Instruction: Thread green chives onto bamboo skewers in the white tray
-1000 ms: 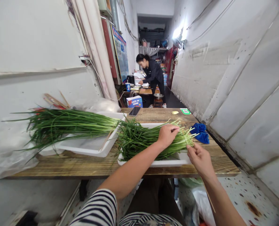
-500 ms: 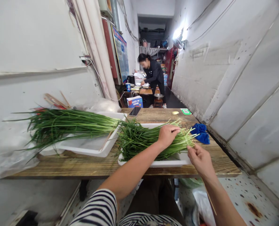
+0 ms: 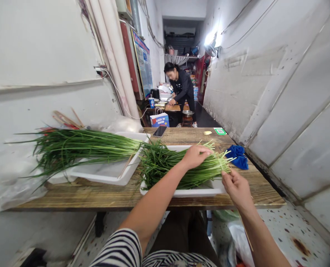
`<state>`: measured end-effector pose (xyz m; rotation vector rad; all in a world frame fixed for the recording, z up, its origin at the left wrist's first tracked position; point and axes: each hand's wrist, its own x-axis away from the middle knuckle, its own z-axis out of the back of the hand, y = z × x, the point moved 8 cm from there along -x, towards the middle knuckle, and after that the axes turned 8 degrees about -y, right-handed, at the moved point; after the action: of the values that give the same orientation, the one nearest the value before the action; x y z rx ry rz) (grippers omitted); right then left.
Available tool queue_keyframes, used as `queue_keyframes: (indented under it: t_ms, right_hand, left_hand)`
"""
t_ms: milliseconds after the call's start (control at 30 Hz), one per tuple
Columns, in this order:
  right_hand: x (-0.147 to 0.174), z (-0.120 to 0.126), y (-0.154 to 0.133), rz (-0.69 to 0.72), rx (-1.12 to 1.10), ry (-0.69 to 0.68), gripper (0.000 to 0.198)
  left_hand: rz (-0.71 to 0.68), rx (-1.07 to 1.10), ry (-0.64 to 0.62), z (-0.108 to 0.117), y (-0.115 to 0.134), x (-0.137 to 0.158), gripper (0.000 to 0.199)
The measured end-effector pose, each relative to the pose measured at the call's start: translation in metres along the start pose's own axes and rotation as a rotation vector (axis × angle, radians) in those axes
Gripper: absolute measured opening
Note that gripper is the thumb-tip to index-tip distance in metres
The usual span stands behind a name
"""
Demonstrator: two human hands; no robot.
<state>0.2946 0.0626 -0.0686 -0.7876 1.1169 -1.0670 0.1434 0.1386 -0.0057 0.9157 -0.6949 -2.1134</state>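
A heap of garlic chives (image 3: 165, 167) lies in a white tray (image 3: 181, 193), pale stem ends to the right. Over these stems is my left hand (image 3: 195, 156), fingers drawn together at the pale ends; what they pinch is hidden. My right hand (image 3: 237, 187) is closed beside the stem ends at the tray's right, thumb against fingers. A thin wooden skewer (image 3: 247, 237) runs from it down along the forearm, and its upper part is covered by the hand. Another bunch of chives (image 3: 92, 148) lies across a second white tray (image 3: 120, 180) at left.
Several skewers (image 3: 67, 119) lie behind the left bunch, near clear plastic bags (image 3: 22, 181). A phone (image 3: 160, 131), a small yellowish piece (image 3: 207, 132), a green code card (image 3: 219, 131) and a blue cloth (image 3: 238, 157) are on the wooden table (image 3: 111, 198). A person (image 3: 183, 87) works farther back.
My left hand has shifted slightly, its fingers reaching further out over the stems. My right hand stays almost still. The person behind has moved their hands over the board.
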Motion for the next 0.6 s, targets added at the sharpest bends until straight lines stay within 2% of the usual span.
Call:
queue_keyframes:
  t_ms: [67,100,167,267,333,467,533,600]
  right_hand:
    - [0.0,-0.001,0.001,-0.013,-0.026,-0.012,0.032]
    - [0.001,-0.001,0.001,-0.021,-0.03,-0.01,0.032]
    - [0.001,0.001,0.002,-0.028,-0.008,0.012,0.033]
    - [0.002,0.003,0.004,-0.032,0.005,0.025,0.034]
    - [0.001,0.002,0.006,-0.029,-0.011,0.015,0.033]
    - [0.001,0.002,0.005,-0.027,-0.017,0.032,0.035]
    - [0.001,0.002,0.003,-0.023,-0.013,0.043,0.035]
    - [0.002,0.002,0.0,-0.015,-0.016,0.047,0.035]
  left_hand:
    - [0.165,-0.086,0.183,0.019,-0.015,0.004,0.024]
    - [0.229,-0.111,0.226,0.023,-0.021,0.006,0.024]
    - [0.269,-0.116,0.181,0.019,-0.027,0.007,0.025]
    - [0.25,-0.092,0.012,0.003,-0.027,0.005,0.027]
    - [0.283,-0.124,-0.025,-0.001,-0.028,0.006,0.03]
    - [0.323,-0.225,0.004,0.002,-0.03,0.006,0.021]
    - [0.304,-0.305,0.077,0.009,-0.028,0.006,0.018]
    - [0.256,-0.394,0.181,0.017,-0.023,0.007,0.023]
